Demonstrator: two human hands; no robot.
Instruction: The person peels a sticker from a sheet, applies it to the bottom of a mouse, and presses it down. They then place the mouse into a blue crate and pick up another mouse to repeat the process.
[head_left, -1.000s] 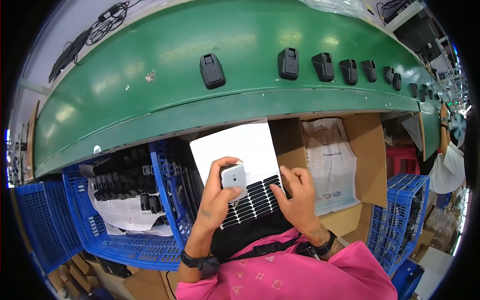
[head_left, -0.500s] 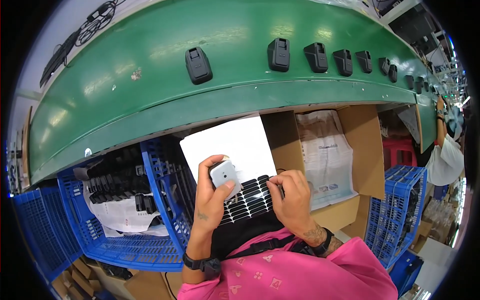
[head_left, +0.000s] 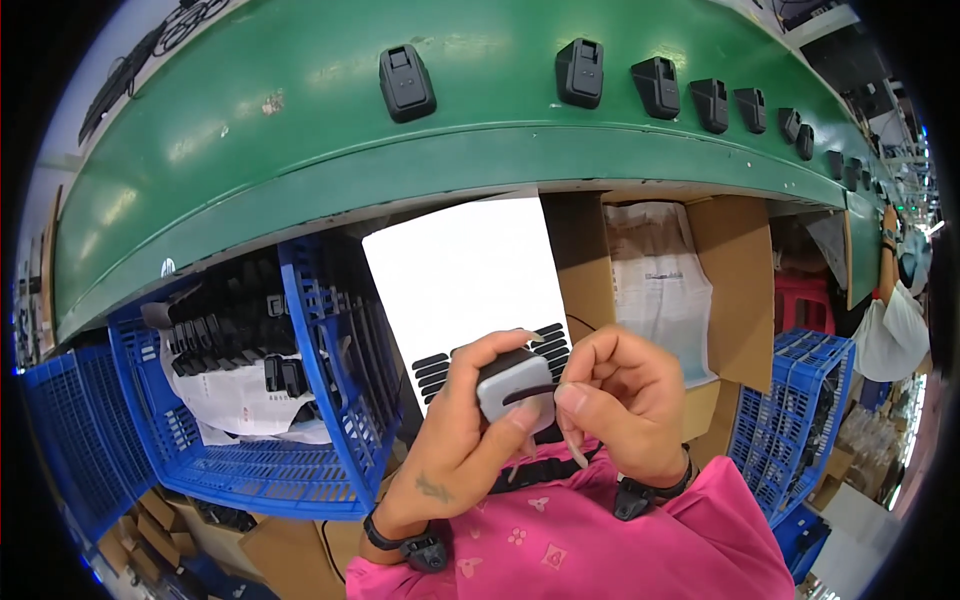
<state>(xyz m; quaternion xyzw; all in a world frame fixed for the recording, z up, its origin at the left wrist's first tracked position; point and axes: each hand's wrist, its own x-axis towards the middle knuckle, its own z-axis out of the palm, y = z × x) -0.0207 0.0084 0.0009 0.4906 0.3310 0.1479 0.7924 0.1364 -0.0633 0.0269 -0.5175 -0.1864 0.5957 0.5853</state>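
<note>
I see left hand [head_left: 455,440] holding grey box [head_left: 510,381] | right hand [head_left: 632,400], nearer, pinching black strip [head_left: 529,393] | strip points left from its fingertips, lying sideways across box's face

From the person's head, close above the left hand [head_left: 462,430] and right hand [head_left: 632,405], the wide view looks down and forward to the green table [head_left: 490,95] (straight edges bowing toward the rim).
</note>
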